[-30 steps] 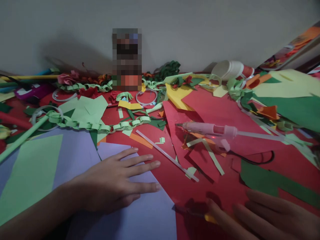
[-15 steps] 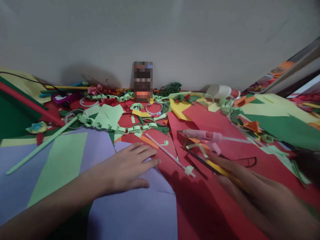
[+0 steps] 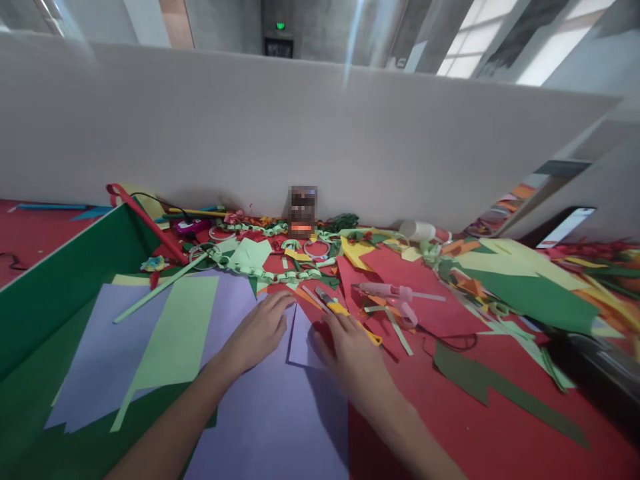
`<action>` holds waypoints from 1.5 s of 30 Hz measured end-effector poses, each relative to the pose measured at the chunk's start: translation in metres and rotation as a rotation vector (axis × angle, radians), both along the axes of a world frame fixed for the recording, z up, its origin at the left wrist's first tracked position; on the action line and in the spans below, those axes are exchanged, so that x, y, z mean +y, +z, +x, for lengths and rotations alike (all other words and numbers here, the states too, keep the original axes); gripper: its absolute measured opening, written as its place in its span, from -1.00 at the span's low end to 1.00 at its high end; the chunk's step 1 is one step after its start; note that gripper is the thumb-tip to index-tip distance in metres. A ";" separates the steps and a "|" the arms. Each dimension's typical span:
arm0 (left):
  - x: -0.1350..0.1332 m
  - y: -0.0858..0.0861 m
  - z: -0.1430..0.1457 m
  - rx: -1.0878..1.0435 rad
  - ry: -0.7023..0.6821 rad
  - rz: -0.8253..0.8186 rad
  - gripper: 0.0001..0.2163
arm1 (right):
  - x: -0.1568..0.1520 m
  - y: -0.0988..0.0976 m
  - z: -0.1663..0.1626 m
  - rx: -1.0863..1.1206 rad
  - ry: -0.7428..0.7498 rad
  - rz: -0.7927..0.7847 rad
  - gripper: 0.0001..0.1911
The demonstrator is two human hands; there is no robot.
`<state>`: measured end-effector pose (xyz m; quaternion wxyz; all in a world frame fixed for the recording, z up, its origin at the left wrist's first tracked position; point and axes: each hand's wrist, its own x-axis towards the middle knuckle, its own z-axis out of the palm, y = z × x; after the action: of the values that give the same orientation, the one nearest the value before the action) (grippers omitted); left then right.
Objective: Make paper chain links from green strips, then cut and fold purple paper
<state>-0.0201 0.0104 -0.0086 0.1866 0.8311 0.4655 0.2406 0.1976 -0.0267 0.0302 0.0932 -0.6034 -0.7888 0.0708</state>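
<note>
My left hand (image 3: 260,331) rests on the purple paper (image 3: 280,413), its fingers slightly bent and lying against the sheet. Just to the right, a smaller purple paper piece (image 3: 304,340) has its right edge between the thumb and fingers of my right hand (image 3: 355,350). A utility knife (image 3: 339,308) with a yellow handle lies right behind the right-hand fingers, its blade end pointing away to the left. Beside it is a clear glue stick (image 3: 313,297). A pink glue gun (image 3: 387,291) lies farther right among paper scraps.
A light green paper chain (image 3: 270,275) and paper flowers lie toward the white partition (image 3: 200,127). On the left stands a green box wall (image 3: 65,267). A white bottle (image 3: 417,231), green sheets (image 3: 530,293) and a dark object (image 3: 600,367) are on the right.
My right hand has let go of the utility knife and moved left to the purple paper. My left hand's fingers have bent slightly. The view has tilted up, showing the room beyond the partition.
</note>
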 end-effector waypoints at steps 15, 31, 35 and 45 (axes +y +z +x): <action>-0.001 -0.003 0.001 0.036 0.008 0.083 -0.57 | -0.005 -0.010 -0.016 0.364 -0.115 -0.115 -0.81; -0.007 0.014 0.007 -0.362 0.131 -0.167 -0.61 | 0.006 -0.005 -0.001 0.891 -0.064 -0.122 -0.73; -0.012 0.017 0.012 -0.576 0.201 -0.421 -0.47 | 0.017 -0.012 -0.021 1.036 -0.013 -0.119 -0.71; -0.015 0.012 0.015 -0.846 0.272 -0.639 -0.45 | 0.016 -0.014 -0.020 0.816 0.190 -0.006 -0.67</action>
<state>-0.0049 -0.0043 0.0030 0.5680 0.4962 0.5029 0.4223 0.1778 -0.0112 0.0165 0.3893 -0.4505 -0.7392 0.3147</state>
